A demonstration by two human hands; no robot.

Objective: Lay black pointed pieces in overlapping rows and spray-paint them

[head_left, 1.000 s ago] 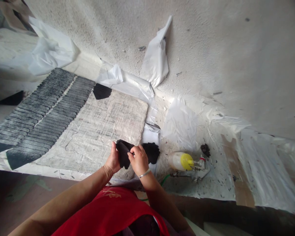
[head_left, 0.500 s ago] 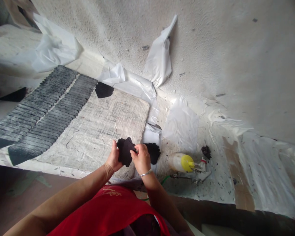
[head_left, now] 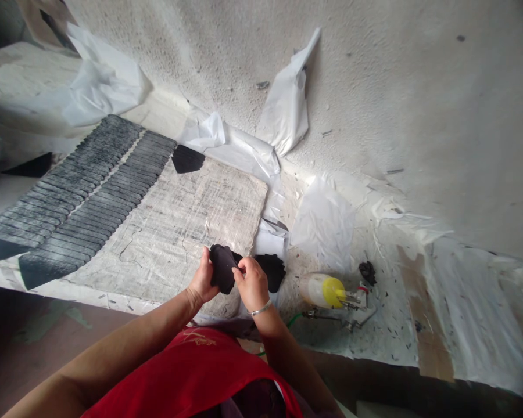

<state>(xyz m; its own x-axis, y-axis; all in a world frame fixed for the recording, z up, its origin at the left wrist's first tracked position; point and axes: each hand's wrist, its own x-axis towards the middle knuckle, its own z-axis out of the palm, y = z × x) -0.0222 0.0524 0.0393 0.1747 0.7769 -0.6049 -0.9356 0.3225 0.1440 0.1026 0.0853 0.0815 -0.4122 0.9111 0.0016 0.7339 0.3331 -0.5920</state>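
Observation:
My left hand (head_left: 204,280) grips a small stack of black scallop-edged pieces (head_left: 223,273) by its left side, thumb on top. At the stack's right edge, my right hand (head_left: 251,283) pinches the upper piece between thumb and fingers. More black pieces (head_left: 271,271) lie on white paper just beyond my right hand. Below both hands is a cloth-covered board (head_left: 200,203). Two overlapping rows of grey-dusted dark pieces (head_left: 100,186) run across its left part, and a plain black piece (head_left: 188,159) lies at the far end.
To the right lies a spray gun with a yellow-capped cup (head_left: 331,291) and a green hose (head_left: 294,319). A dark crumpled lump (head_left: 367,271) and a brown strip (head_left: 425,313) are farther right. Scissors-like dark blade (head_left: 275,224) rests on paper. White plastic sheeting (head_left: 322,212) lines the wall side.
The stack in my hands has turned slightly, and my right fingers have shifted a little along its edge. The whole view has moved slightly; the laid rows look unchanged.

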